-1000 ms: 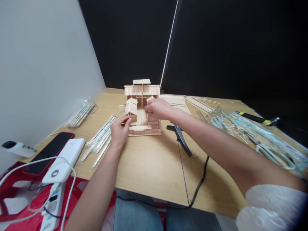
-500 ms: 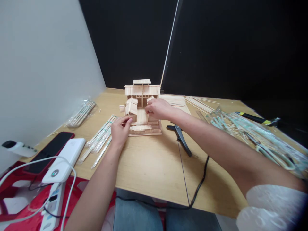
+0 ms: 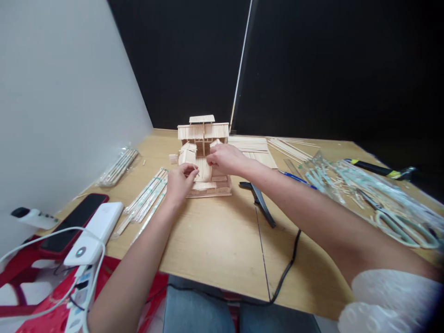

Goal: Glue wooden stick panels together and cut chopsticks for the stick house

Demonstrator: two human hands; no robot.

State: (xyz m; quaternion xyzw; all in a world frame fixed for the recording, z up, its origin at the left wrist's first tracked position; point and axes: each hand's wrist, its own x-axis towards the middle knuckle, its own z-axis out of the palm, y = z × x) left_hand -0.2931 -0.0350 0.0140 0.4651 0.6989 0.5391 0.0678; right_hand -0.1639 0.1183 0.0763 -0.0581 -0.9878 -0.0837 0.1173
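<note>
The wooden house (image 3: 204,168) is standing at frame centre, its long roof (image 3: 189,132) lying crosswise beyond the left hand (image 3: 181,181), nearer the front, and the right hand (image 3: 225,157). Both are bending close; whether gripping something, I cannot tell.

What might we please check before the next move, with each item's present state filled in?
1. Pale wooden-stick model house upright on the light-brown wooden table: ok.
2. Bare left hand holding a piece at the house's front left: cannot tell; too small to make out.
3. Bare right hand in firm contact with the house's right side: cannot tell; the fingertips are hidden.
4. Black-handled metal hand tool lying apart from the house: ok.
5. Thin black cable kept off the table's front edge: not ok; it runs over it.
6. Pale-handled metal scissors away from both hands: ok.
</note>
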